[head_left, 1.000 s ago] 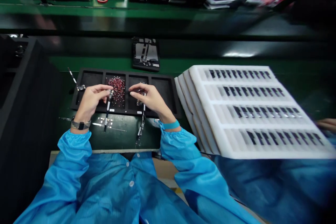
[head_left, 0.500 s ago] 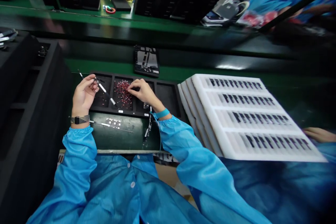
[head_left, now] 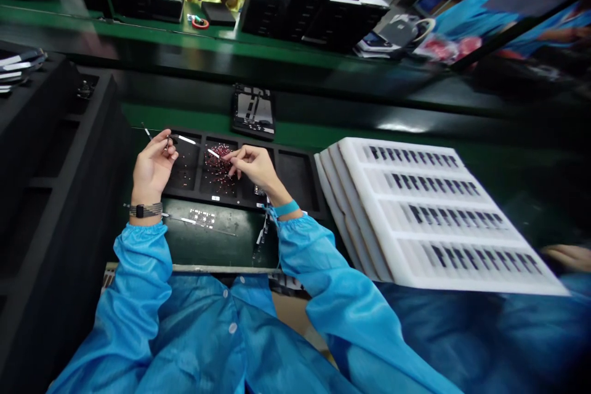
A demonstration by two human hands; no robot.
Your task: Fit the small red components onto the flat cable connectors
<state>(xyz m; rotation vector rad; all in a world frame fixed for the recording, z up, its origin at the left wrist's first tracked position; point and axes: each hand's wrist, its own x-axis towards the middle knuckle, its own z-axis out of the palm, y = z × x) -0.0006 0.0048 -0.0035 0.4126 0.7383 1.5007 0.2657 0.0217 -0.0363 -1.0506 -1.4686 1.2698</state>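
My left hand (head_left: 156, 163) pinches one end of a thin flex strip (head_left: 186, 140) with white labels, over the left part of a black compartment tray (head_left: 299, 173). The strip's other end reaches the fingertips of my right hand (head_left: 252, 165), which are pinched together on it. Beneath the right fingertips, a heap of small red parts (head_left: 220, 173) lies in a tray compartment. On the green mat in front of the tray lie another thin strip (head_left: 188, 220) and a sheet of small white pieces (head_left: 202, 217).
White foam trays (head_left: 392, 221) with rows of dark strips are stacked at the right. A black device (head_left: 253, 109) lies behind the tray. Tall black foam trays (head_left: 99, 135) stand at the left. Another person's hand (head_left: 570, 255) shows at the right edge; a person in yellow is across.
The strip has swung up from hanging diagonally to stretching between both hands. My right fingertips, over the red parts before, now meet its far end.
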